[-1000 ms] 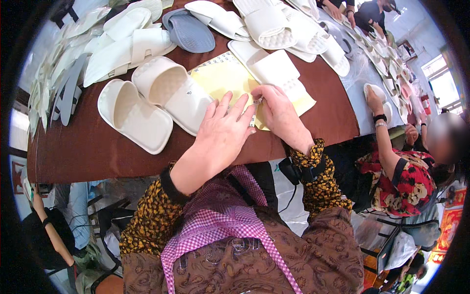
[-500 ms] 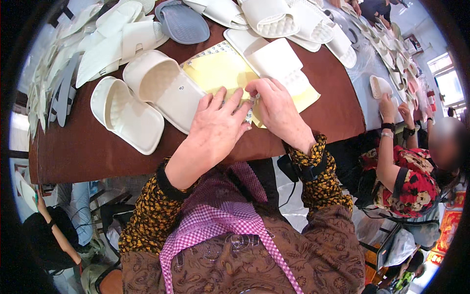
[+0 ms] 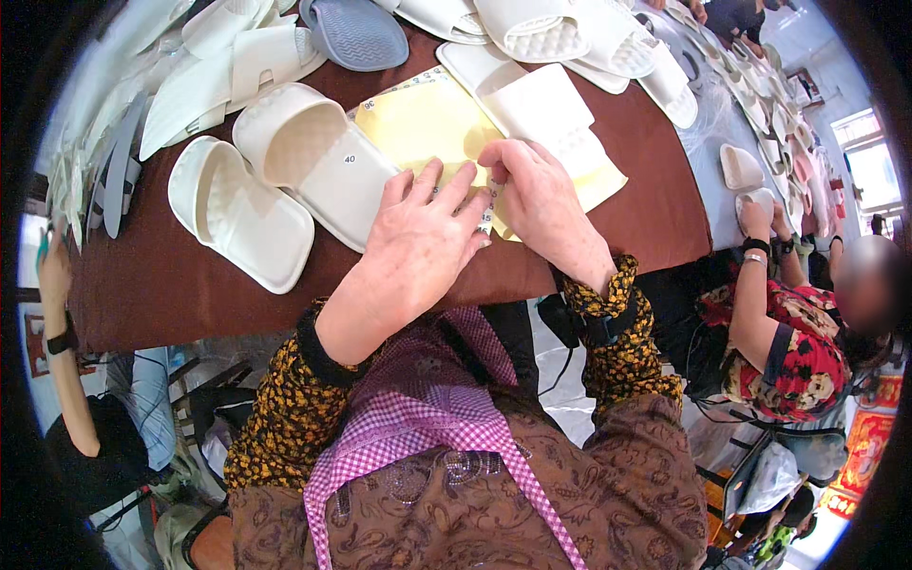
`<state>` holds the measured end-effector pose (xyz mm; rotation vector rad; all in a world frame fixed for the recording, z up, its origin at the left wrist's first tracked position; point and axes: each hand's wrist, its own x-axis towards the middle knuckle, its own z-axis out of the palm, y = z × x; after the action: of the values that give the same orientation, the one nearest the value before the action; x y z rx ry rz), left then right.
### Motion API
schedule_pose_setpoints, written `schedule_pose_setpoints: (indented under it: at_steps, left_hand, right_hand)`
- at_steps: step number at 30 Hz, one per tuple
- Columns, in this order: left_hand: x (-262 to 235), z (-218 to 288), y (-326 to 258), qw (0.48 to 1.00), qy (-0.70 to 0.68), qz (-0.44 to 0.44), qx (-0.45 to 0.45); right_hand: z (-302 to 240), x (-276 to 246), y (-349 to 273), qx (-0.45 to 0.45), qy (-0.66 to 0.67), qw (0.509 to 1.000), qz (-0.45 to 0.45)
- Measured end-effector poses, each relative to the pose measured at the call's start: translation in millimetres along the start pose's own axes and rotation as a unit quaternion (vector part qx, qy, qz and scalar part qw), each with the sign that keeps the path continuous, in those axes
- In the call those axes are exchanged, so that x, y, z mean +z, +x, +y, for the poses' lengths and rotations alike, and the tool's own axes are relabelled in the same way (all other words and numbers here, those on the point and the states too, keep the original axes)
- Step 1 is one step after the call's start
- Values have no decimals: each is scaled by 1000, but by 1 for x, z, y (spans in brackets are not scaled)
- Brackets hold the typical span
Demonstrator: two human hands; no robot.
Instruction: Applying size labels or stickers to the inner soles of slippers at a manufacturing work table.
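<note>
A yellow-backed sheet of small number stickers point(image 3: 427, 119) lies on the brown-covered table in front of me. My left hand point(image 3: 408, 223) rests over its near part, fingers spread and pressing down. Beside it, my right hand point(image 3: 549, 204) is closed, thumb and forefinger pinched at the sticker strip; the fingers hide any loose sticker. To the left of my hands lies a white slipper point(image 3: 351, 195) with a small number label on its insole, touching another white slipper point(image 3: 271, 242). Another white slipper point(image 3: 541, 104) lies partly over the sheet, just beyond my right hand.
A heap of white slippers point(image 3: 271, 66) fills the far left. A grey-blue slipper point(image 3: 356, 33) lies at the far edge, with more white slippers point(image 3: 537, 28) to its right. Co-workers sit on both sides; one at right holds a white slipper point(image 3: 757, 201).
My hands stay at the sticker sheet, almost unmoved. The left co-worker's arm has risen toward the heap. At right, the co-worker's hands have come together at a slipper.
</note>
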<state>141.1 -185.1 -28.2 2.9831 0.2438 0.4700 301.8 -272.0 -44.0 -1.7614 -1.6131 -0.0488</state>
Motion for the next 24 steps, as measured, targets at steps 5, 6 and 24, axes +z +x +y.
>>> schedule_pose_setpoints:
  at_steps: [5, 6, 24]
  left_hand:
    - [-1, 1, -1, 1000, -4, -11, -6]
    - [-1, 1, -1, 1000, -6, -6, -4]
    - [0, 0, -1, 1000, -8, -11, -6]
  right_hand:
    - [1, 0, -2, 39, 57, 997, 16]
    - [1, -1, -3, 31, 58, 998, 21]
    - [1, -2, -4, 21, 65, 997, 22]
